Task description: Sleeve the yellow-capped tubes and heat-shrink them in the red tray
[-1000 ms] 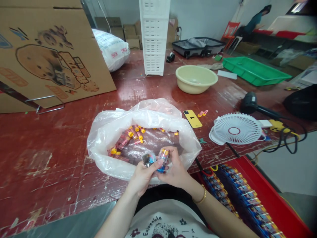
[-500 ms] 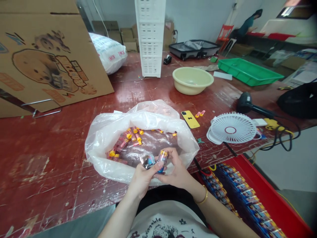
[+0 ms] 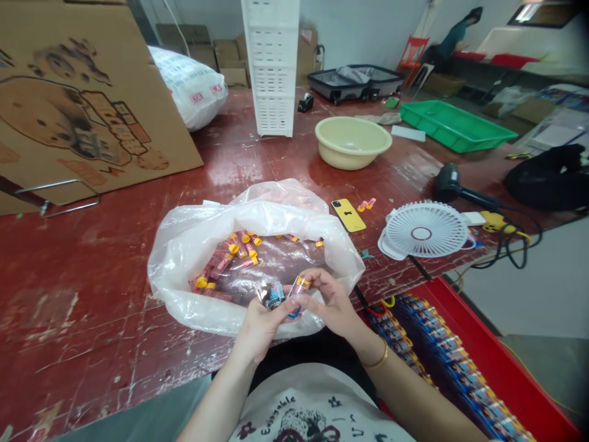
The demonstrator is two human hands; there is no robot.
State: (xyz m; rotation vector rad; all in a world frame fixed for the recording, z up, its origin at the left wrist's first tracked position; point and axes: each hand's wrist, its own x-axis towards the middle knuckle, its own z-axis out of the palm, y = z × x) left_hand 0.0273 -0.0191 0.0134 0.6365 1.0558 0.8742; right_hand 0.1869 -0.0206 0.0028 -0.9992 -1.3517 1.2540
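Observation:
Both hands are over the near side of a white plastic bag (image 3: pixel 177 301) that lies open on the red table. My left hand (image 3: pixel 260 325) is closed around a crinkled dark-and-blue plastic wrapper (image 3: pixel 273 296), its thumb reaching to the tube beside it. Pinched in my right hand (image 3: pixel 329 302) is a small clear tube (image 3: pixel 300 286) with a yellow end and a blue lower part, partly covered by the fingers. Several pink tubes with yellow caps (image 3: pixel 223 264) lie inside the bag.
Beyond the bag are a yellow phone (image 3: pixel 348 215), a white fan (image 3: pixel 423 230), a pale yellow basin (image 3: pixel 352 147) and a hair dryer (image 3: pixel 448 184). A large carton (image 3: pixel 156 129) stands left. Rows of wrapped tubes (image 3: pixel 464 362) fill a red tray (image 3: pixel 501 362) at lower right. Another person (image 3: pixel 453 38) sits far back.
The view has shifted slightly, so the scene sits a little further left and higher. My right thumb has moved across the tube's lower part; both hands keep their holds.

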